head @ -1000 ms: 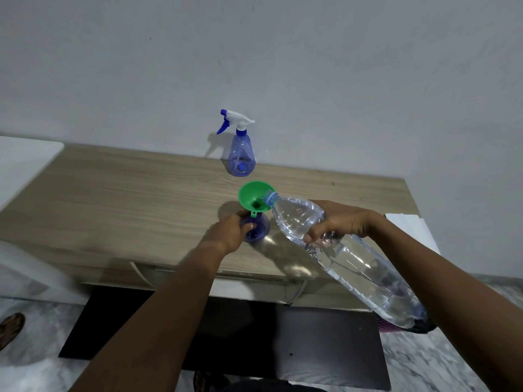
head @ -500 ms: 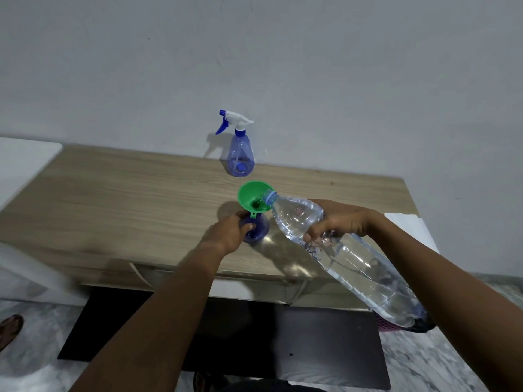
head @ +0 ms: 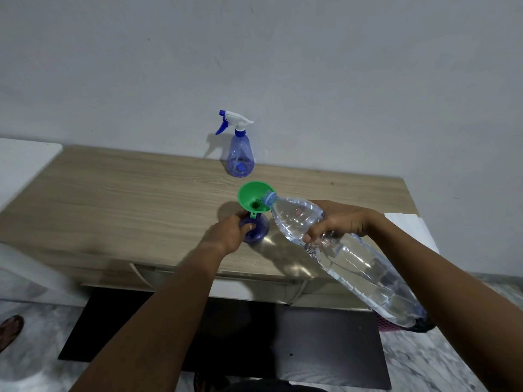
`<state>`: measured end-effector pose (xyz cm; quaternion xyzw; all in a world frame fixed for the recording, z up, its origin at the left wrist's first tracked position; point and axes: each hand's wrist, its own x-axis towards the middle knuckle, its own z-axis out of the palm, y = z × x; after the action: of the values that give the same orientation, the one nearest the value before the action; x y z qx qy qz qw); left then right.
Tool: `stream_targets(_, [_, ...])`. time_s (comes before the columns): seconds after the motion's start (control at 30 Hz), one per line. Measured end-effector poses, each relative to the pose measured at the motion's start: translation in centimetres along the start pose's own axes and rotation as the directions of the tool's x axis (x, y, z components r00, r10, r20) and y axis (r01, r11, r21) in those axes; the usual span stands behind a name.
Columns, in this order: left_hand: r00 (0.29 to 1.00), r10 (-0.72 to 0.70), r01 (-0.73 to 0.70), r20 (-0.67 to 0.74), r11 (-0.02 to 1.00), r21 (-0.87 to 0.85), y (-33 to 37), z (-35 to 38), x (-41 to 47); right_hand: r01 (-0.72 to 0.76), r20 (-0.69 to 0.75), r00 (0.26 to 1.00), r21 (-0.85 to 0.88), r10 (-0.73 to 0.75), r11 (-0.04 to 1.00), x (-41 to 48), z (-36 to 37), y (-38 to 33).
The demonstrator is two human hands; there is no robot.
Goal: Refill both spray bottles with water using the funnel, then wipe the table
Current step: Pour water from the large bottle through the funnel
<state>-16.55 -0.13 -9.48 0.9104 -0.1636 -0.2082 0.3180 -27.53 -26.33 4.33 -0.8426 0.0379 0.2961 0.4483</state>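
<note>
A green funnel sits in the neck of a blue spray bottle with its head off, near the wooden table's front edge. My left hand is wrapped around that bottle. My right hand grips a large clear water bottle, tilted so its open mouth rests at the funnel's rim. A second blue spray bottle, with its white and blue trigger head on, stands upright at the back by the wall.
A white cloth or paper lies at the table's right end. A white surface adjoins the table on the left. The wall runs close behind. A dark mat lies on the floor below.
Almost nothing has moved. Both hands keep their grips, and the water bottle stays tilted at the funnel.
</note>
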Motion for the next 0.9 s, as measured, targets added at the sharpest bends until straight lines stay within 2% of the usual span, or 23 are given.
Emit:
stream_targets(0.6, [1.000,-0.003,0.003,-0.006,1.000,0.004,0.14,-0.11,-0.16,-0.028,0.024,0.999,-0.032,0.029,0.999,0.17,0.02,0.06])
stream_targets(0.83, [1.000,0.007,-0.007,-0.011,1.000,-0.009,0.65,-0.36,-0.57,0.039,-0.007,0.999,-0.011,-0.039,0.999,-0.06,0.20,-0.07])
stream_targets(0.9, [1.000,0.004,-0.004,-0.009,1.000,-0.010,0.71,-0.47,-0.73,0.141,-0.071,0.988,0.039,-0.138,0.989,-0.39,0.38,-0.16])
